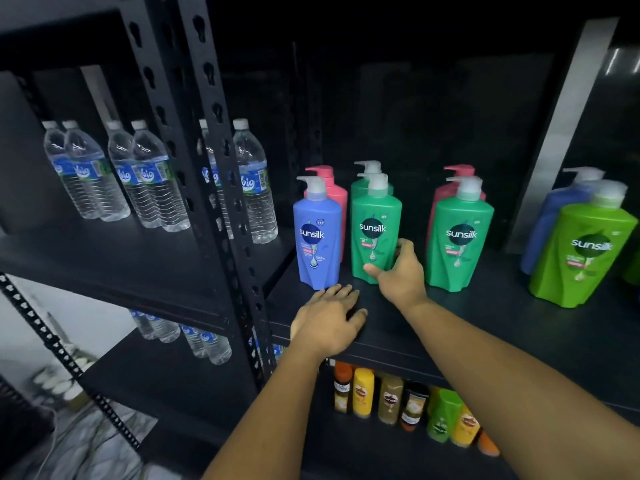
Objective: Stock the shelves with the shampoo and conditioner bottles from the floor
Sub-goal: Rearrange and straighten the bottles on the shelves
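Pump bottles stand on a black shelf (485,323). A blue bottle (317,237) is at the left with a pink one (335,192) behind it. My right hand (398,271) grips the lower right side of a green bottle (375,226), thumb across its front base. A second green bottle (459,237) stands to its right, a pink one behind it. A lime green bottle (581,251) and a blue one (554,216) stand at the far right. My left hand (329,317) rests flat on the shelf edge, just below the blue bottle.
Black slotted uprights (221,188) split the rack. Water bottles (152,181) fill the left bay, with more on the shelf below (194,337). Small yellow, orange, brown and green bottles (408,403) line the shelf under my arms. Pale floor (83,445) shows at the lower left.
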Motion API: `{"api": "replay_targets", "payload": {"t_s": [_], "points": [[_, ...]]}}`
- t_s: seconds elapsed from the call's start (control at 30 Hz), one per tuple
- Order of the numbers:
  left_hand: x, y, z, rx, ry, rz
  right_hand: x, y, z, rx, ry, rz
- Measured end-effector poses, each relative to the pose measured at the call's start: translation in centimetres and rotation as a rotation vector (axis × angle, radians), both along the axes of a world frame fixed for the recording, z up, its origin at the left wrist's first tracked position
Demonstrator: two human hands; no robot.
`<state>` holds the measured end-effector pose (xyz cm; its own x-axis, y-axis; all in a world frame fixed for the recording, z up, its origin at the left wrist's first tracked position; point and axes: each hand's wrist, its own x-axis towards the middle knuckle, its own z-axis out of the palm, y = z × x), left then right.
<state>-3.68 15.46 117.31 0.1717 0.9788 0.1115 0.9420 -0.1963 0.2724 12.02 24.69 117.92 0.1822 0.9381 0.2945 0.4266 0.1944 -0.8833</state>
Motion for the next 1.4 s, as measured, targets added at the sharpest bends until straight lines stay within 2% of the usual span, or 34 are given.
{"api": "replay_targets", "payload": {"t_s": [0.63, 0.8, 1.03, 1.13, 1.3, 1.4], "points": [[-0.2, 0.2, -0.3, 0.02, -0.016, 0.004, -1.5, 1.8, -0.1, -0.02, -0.03, -0.038], [-0.2, 0.4, -0.3, 0.005, -0.014, 0.003, -0.2, -0.3, -0.9, -0.052, -0.216, 0.061], [-0.3, 0.6, -0.6, 0.0, -0.007, 0.009, 2.7, -5.4, -1.0, -0.142, -0.776, 0.342], [-0.2, 0.4, -0.6, -0.003, -0.003, 0.016, 4.2, -6.9, -1.0, -0.176, -0.889, 0.41], [-0.2, 0.3, -0.6, -0.007, 0.004, 0.018, 7.4, -8.6, -1.0, -0.101, -0.851, 0.285], [-0.2, 0.4, -0.7, 0.001, 0.002, 0.024, 9.2, -8.2, -1.4, -0.019, -0.581, 0.07]]}}
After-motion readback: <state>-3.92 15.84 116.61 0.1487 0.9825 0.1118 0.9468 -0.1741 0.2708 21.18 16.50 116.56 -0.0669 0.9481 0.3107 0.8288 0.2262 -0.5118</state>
